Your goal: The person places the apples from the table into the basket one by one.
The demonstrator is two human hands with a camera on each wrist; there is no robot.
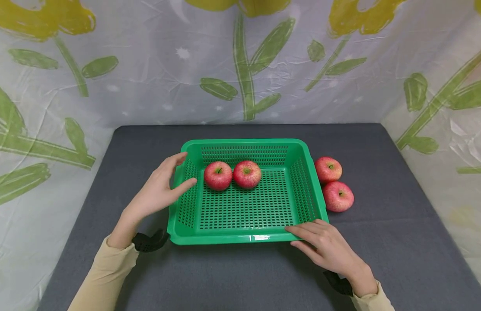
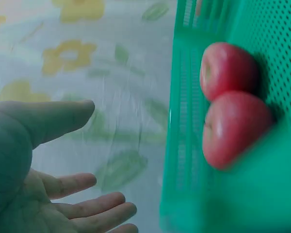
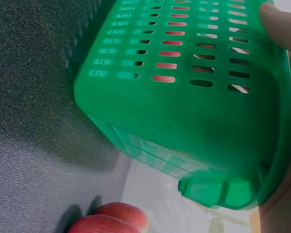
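A green plastic basket (image 1: 224, 239) with slotted walls stands on the dark cloth. Inside, toward its back left, two red apples (image 1: 218, 176) (image 1: 247, 174) sit side by side. My left hand (image 1: 158, 185) is at the basket's left rim, thumb and fingers spread apart, holding nothing; the left wrist view shows its fingers (image 2: 99, 216) apart from the basket. At the front right corner, my right hand (image 1: 323, 242) grips the rim, fingers over the top and thumb below it. In the right wrist view the basket's outer wall (image 3: 174, 116) fills the middle.
Two more red apples (image 1: 328, 169) (image 1: 338, 196) lie on the dark table cloth (image 1: 388, 207) just right of the basket. A pale curtain (image 1: 147, 77) with yellow flowers and green leaves hangs behind and beside the table.
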